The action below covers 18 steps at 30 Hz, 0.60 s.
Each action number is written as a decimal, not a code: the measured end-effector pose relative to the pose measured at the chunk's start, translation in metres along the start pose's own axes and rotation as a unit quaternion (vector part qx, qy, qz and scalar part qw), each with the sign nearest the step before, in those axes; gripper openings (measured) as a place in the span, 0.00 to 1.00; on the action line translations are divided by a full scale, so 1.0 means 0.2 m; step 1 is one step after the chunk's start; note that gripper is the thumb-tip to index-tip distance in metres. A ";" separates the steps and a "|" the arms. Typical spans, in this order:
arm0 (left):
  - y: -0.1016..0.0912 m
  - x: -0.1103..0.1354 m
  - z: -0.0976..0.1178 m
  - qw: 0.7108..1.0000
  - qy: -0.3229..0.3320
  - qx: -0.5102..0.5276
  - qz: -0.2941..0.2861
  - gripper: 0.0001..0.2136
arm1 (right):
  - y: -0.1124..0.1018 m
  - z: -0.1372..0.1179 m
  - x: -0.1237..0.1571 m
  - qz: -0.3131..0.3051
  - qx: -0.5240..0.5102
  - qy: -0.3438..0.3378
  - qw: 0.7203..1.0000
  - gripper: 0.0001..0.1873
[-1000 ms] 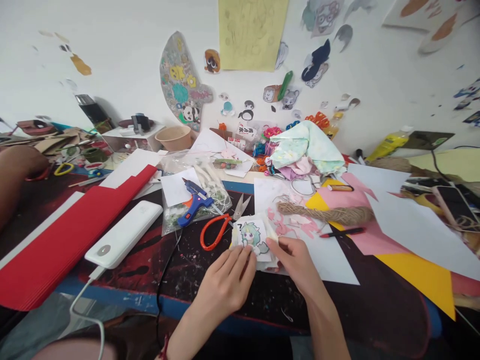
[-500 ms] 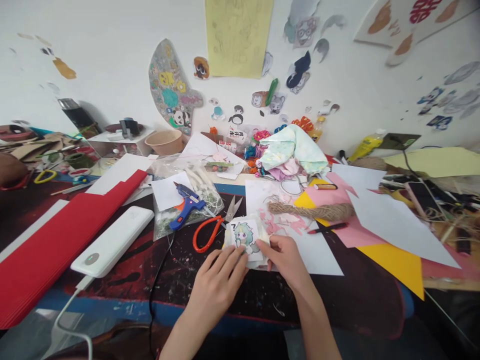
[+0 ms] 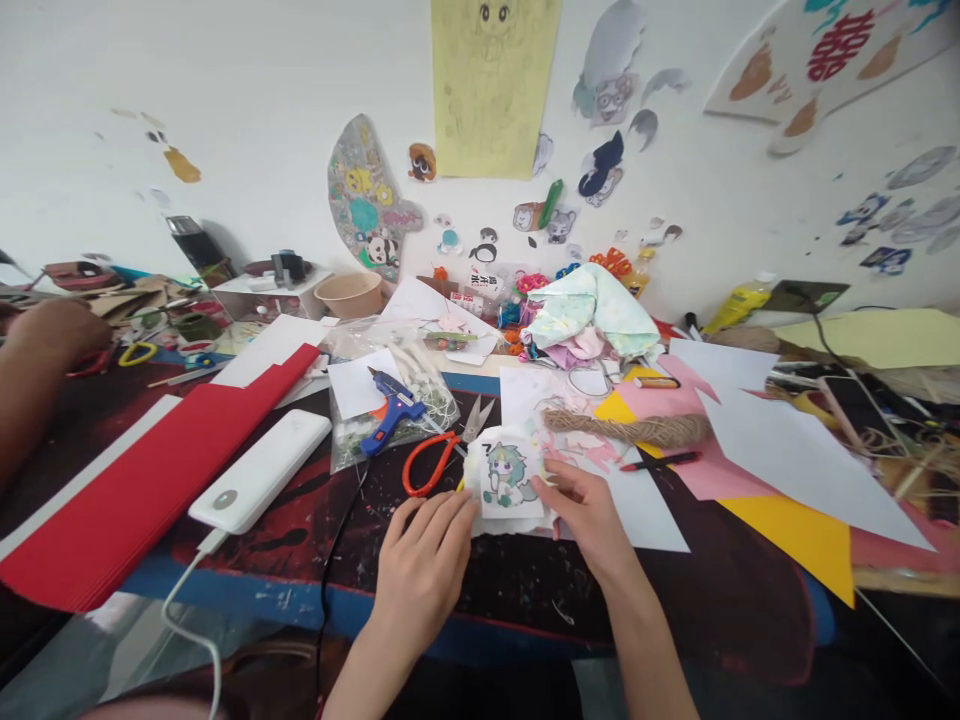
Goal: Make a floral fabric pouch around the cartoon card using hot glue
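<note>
A small paper picture (image 3: 510, 482) of a green-haired cartoon figure lies on a soft white backing (image 3: 491, 525) with an uneven edge. My right hand (image 3: 585, 505) grips the right edge of this piece, thumb on top and fingers partly behind. At its left edge are the fingertips of my left hand (image 3: 427, 545), bent and close together; the thumb is hidden. A bit of yellow shows beside them. Just behind the piece lie orange-handled scissors (image 3: 429, 463) with their blades apart. A blue glue gun (image 3: 391, 410) rests on a clear bag further left.
A white power bank (image 3: 262, 470) with a cable and a folded red sheet (image 3: 157, 480) lie on the left. Twine (image 3: 626, 427), a pen (image 3: 660, 461) and coloured paper (image 3: 795, 530) spread to the right. Another person's hand (image 3: 60, 335) is at the far left.
My left hand has slid off the picture to its left edge, so the whole figure now shows. The view has shifted a little; the other person's hand has come further into view.
</note>
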<state>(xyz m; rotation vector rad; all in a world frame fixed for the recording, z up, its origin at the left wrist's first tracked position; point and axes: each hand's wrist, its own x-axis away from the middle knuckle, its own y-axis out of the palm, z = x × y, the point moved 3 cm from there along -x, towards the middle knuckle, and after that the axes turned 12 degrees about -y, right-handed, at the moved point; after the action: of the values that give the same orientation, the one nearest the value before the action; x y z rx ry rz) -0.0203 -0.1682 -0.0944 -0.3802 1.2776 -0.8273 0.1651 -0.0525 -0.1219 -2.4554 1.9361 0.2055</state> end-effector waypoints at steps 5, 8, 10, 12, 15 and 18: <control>-0.04 0.02 -0.08 0.997 -0.075 -0.005 0.021 0.11 | -0.02 -0.13 -0.04 0.030 -0.030 -0.034 0.999 0.24; -0.05 0.01 -0.10 0.993 -0.109 -0.013 0.046 0.10 | 0.05 -0.24 -0.10 -0.010 -0.035 -0.055 0.998 0.22; -0.05 0.00 -0.12 0.986 -0.139 -0.060 0.063 0.09 | 0.13 -0.29 -0.13 -0.045 -0.054 -0.076 0.995 0.21; -0.04 -0.01 -0.14 0.978 -0.158 -0.128 0.054 0.09 | 0.21 -0.30 -0.17 -0.075 -0.062 -0.087 0.991 0.20; 0.00 -0.03 -0.17 0.973 -0.148 -0.177 0.013 0.10 | 0.28 -0.23 -0.22 -0.107 -0.028 -0.063 0.992 0.22; 0.02 -0.03 -0.19 0.983 -0.130 -0.128 -0.003 0.10 | 0.29 -0.11 -0.25 -0.121 0.016 -0.038 0.992 0.19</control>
<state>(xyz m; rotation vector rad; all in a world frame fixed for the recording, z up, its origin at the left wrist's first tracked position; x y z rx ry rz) -0.0557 -0.1540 -0.1042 -0.6757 1.1385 -0.5966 0.0989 -0.0197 -0.0909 -2.5896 1.5811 0.2586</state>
